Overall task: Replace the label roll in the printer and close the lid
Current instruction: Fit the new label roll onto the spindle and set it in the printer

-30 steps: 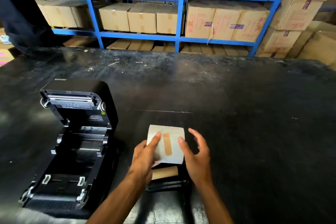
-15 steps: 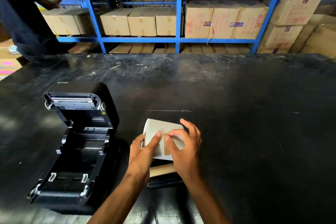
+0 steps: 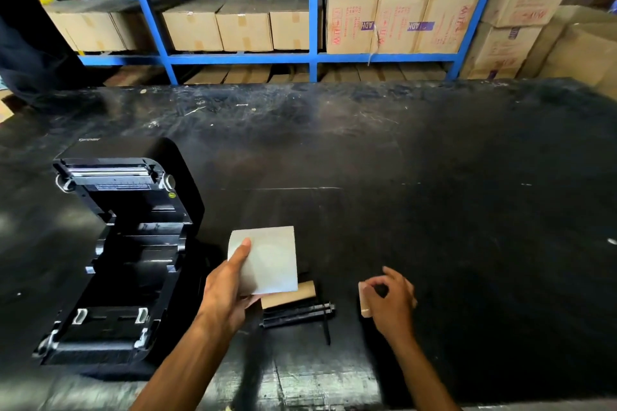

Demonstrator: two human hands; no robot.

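The black label printer point(image 3: 127, 243) sits at the left of the black table with its lid swung up and its roll bay bare. My left hand point(image 3: 230, 290) grips a white label roll point(image 3: 270, 260) just right of the printer, thumb on its face. My right hand point(image 3: 390, 300) is further right, low over the table, pinching a small piece of brown tape point(image 3: 364, 302). Between the hands lie a brown cardboard core point(image 3: 293, 294) and a black spindle point(image 3: 297, 314).
The black table point(image 3: 434, 210) stretches far to the right and back. Behind it stand blue shelves point(image 3: 312, 10) full of cardboard boxes point(image 3: 400, 17). Another person point(image 3: 26, 27) stands at the far left by the shelves.
My right hand peeled the brown tape strip off the roll's face and moved right with it. My left hand kept hold of the roll.
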